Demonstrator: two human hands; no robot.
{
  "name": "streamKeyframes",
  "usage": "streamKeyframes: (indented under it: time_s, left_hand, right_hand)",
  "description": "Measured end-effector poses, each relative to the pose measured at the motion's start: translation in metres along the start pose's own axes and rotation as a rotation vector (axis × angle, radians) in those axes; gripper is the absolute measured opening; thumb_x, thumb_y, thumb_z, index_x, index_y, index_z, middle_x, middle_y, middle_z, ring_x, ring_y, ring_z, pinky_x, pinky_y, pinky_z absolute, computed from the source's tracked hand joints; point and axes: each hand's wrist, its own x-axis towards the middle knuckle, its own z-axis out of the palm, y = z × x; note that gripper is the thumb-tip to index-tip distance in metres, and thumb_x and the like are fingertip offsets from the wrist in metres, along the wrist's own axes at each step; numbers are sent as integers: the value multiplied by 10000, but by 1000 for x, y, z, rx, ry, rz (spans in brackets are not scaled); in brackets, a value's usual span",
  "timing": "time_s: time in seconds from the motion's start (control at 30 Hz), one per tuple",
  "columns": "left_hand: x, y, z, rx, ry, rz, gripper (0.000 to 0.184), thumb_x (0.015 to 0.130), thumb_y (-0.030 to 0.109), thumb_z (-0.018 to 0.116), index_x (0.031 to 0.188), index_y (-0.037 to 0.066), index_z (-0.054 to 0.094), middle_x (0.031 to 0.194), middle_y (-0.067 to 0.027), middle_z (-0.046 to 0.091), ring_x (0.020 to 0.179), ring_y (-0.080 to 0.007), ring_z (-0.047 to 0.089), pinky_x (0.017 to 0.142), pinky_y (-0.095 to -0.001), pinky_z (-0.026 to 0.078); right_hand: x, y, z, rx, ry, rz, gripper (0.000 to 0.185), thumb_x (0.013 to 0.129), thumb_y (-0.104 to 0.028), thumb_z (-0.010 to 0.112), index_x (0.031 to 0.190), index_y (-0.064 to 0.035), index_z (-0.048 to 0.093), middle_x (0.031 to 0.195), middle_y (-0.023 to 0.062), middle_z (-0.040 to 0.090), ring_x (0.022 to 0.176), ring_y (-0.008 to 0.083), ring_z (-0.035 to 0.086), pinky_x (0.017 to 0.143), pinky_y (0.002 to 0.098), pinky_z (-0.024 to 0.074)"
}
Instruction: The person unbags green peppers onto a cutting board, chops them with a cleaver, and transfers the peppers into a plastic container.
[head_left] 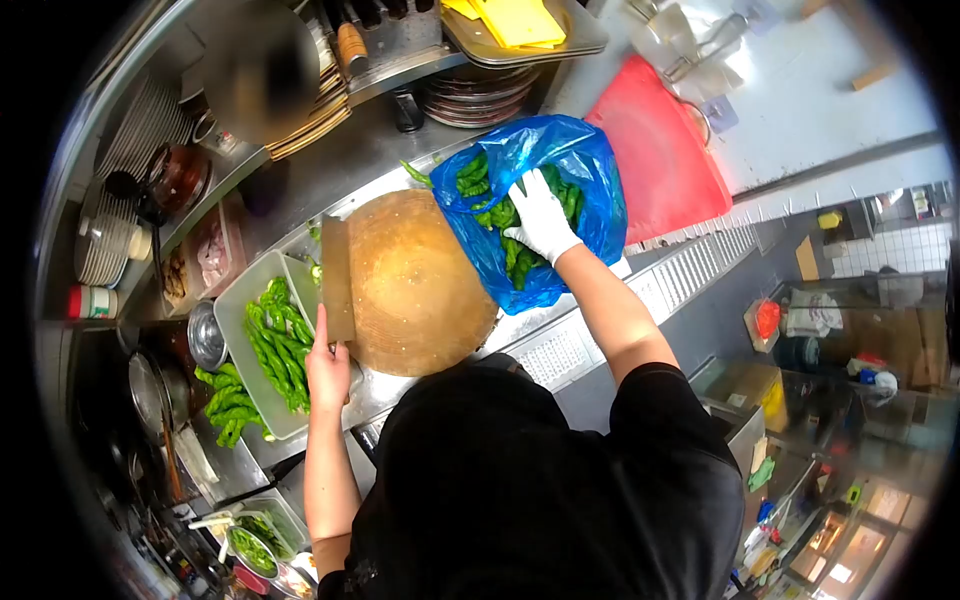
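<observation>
L hand (328, 370): bare; grip closed on handle of cleaver, index finger straight, pointing fwd along blade.
Cleaver (338, 285): blade lies lengthwise along L edge of chopping board, wide face up; handle end twd person.
R hand (543, 218): white glove; reaches into mouth of blue bag. Grip open, fingers spread, resting over peppers.
Blue bag (592, 160): thin plastic, mouth open, R of chopping board & touching it; partly overlaps board's R edge.
Bag peppers (522, 262): long, green, heaped in bag under & around glove; qty can't be counted.
Stray pepper (417, 175): one, green, just outside bag, upper L side, nr top of board.
Chopping board (415, 290): round, thick, wood, worn; few small pale specks on face. Sits on steel table (380, 390), btwn tub & bag.
Tub (228, 312): clear-ish plastic, rectangular, L of board; holds tub peppers (275, 345), long, green, piled along its length.
Loose peppers (232, 405): second green heap, just beside tub, outside its L wall.
Metal bowl (207, 335): small, steel, nr tub's upper L side.
Red board (660, 150): flat, just beyond bag, R side.
Shelf above: plates (480, 100) stacked below tray (580, 38); yellow sheets (520, 22) on tray.
Lower L: bowl w/ cut green pieces (252, 550); type too small to tell.
</observation>
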Motion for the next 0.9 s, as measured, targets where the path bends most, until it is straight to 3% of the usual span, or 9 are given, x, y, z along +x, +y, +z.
streamKeyframes:
  time_s: [0.1,0.17,0.23,0.27,0.4,0.5,0.57,0.77,0.9]
  left_hand:
    - [-22,35,-4,43,-57,-20,838,974,-58,640,1700,267,376,1197,-261,770,833,-210,740,822,-355,591]
    - [-32,65,-6,59,-213,-276,836,976,-53,656,1702,253,373,1297,-280,735,947,-221,768,881,-356,588]
    - [-45,45,12,-69,-155,-244,831,981,-53,653,1707,230,361,1338,-275,723,953,-222,769,889,-352,587]
    - [-50,47,18,-89,-143,-277,831,982,-54,651,1708,225,358,1340,-272,724,955,-225,770,890,-352,587]
    - [-52,60,22,-91,-156,-387,836,983,-47,643,1711,237,348,1335,-274,724,900,-239,765,862,-364,588]
    - [-55,52,26,-106,-128,-355,830,987,-30,642,1710,253,348,1306,-274,735,809,-235,732,817,-365,585]
    - [-57,45,29,-122,-107,-319,828,990,-19,642,1710,264,347,1287,-273,742,761,-234,708,794,-365,582]
    - [-55,51,25,-126,-132,-374,816,1006,-3,636,1710,290,344,1303,-276,733,819,-258,736,836,-373,581]
    - [-55,36,30,-151,-111,-307,807,1009,-9,630,1712,264,343,1371,-283,704,992,-297,777,897,-381,577]
  right_hand:
    - [20,-8,-2,-131,-21,-161,1016,775,-365,923,1643,-175,430,1615,202,462,1496,426,418,1170,650,412]
    - [22,-10,2,-225,-31,-228,991,797,-378,902,1651,-198,431,1577,173,514,1470,404,448,1171,671,394]
    - [27,-4,5,-315,-44,-265,985,820,-387,883,1669,-221,411,1532,147,564,1442,385,475,1175,691,373]
    - [28,1,7,-341,-8,-276,787,828,-307,849,1552,-207,558,1421,131,638,1381,379,524,1138,623,449]
    - [37,20,15,-170,-62,-292,359,801,-164,749,1161,-154,739,1196,122,690,1222,378,604,947,470,582]
    - [30,22,0,-54,79,-334,387,807,-153,742,1195,-156,731,1174,140,682,1167,375,625,939,476,581]
    - [25,34,-19,38,-13,-332,423,802,-105,744,1217,-172,702,1228,142,672,1160,388,644,973,475,570]
    - [-2,57,-83,655,107,-353,564,774,-75,842,1325,-122,732,1524,183,603,1399,375,588,1183,435,472]
    - [-18,27,-119,876,150,18,521,851,-118,878,1332,-21,703,1376,147,693,1253,266,658,1090,389,524]
